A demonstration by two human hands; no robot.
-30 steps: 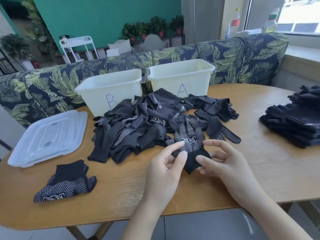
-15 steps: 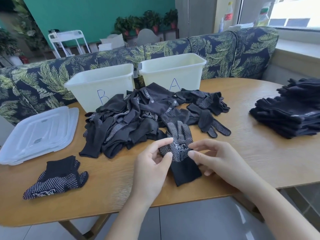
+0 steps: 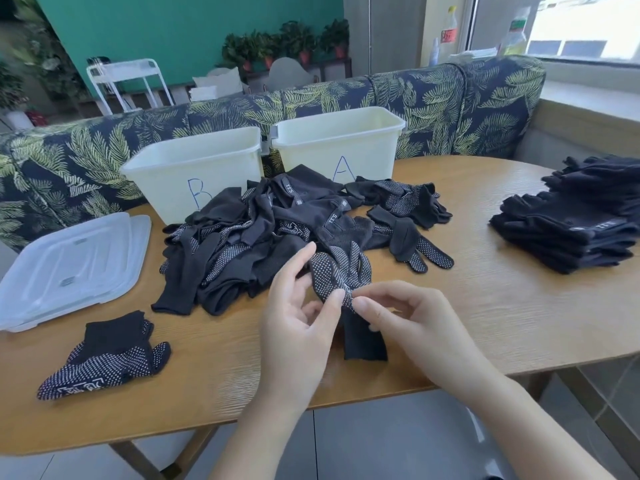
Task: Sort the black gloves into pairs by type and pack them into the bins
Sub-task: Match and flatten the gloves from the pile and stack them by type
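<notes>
Gloves, black, lie in four groups on the wooden table point(image 3: 485, 306). Far left: two stacked clear lids point(image 3: 69, 268), cut off by the frame edge. Just in front of the lids, a folded dotted pair point(image 3: 104, 358) lies alone near the table's front edge; its printed marking is too blurred to read. Centre: a loose heap point(image 3: 249, 233) of tangled gloves, where individual gloves and their types cannot be separated by eye. The heap touches bin B point(image 3: 194, 168) and covers the lower part of bin A point(image 3: 341, 140); the interior of either bin is not visible.

In front of the heap, the dotted glove point(image 3: 337, 271) is gathered at its middle. The left hand point(image 3: 298, 323) pinches it with thumb and forefinger from the left; the right hand point(image 3: 415, 323) pinches the same bunched spot from the right, fingertips nearly meeting. The glove's plain cuff hangs below the pinch point and rests on the table, partly hidden behind both hands. Its finger end points up toward the heap.

Far right: a flat stack point(image 3: 571, 230) of dark gloves, cut off by the frame edge; type cannot be determined.
</notes>
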